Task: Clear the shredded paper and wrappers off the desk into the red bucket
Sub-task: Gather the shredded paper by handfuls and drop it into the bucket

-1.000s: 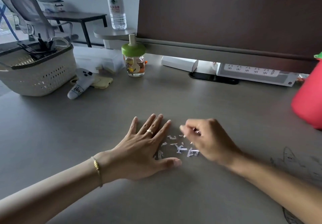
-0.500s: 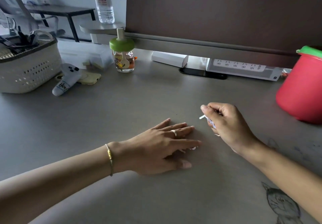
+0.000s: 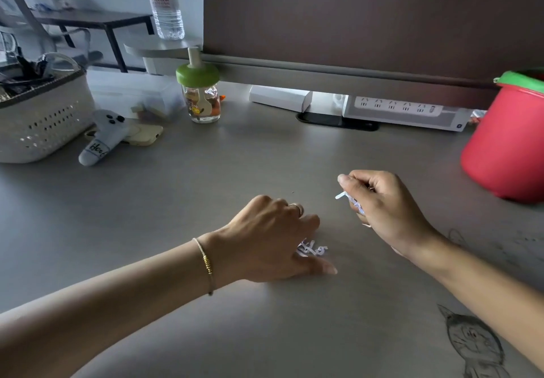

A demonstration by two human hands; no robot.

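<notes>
While both hands work: the right hand (image 3: 385,210) is lifted off the table (image 3: 206,201), fingers curled round a small bunch of shredded paper (image 3: 350,199), one white strip poking out past the thumb.
Left hand: the left hand (image 3: 275,238) sits low on the table, knuckles up and fingers bent over a little heap of shreds (image 3: 312,250) that peeks out by its thumb (raking or already pinching them, I cannot tell).
Feel of the paper: I'd judge it nearly weightless, limp and loose, so single strips will slip out of a grip or drift off; nothing fragile here.
Where to take it: best bunched into a clump and pinched from above or scooped against the palm, rather than picked strip by strip.
Bucket: the red bucket (image 3: 506,145) with its green rim stands at the far right, well apart from the heap, mouth open upward.
Open room: bare table lies between the right hand and the bucket, a straight path.
Edges: power strip (image 3: 406,111) and divider panel (image 3: 368,15) close the back; jar (image 3: 201,98) and basket (image 3: 41,121) stay off to the left.
</notes>
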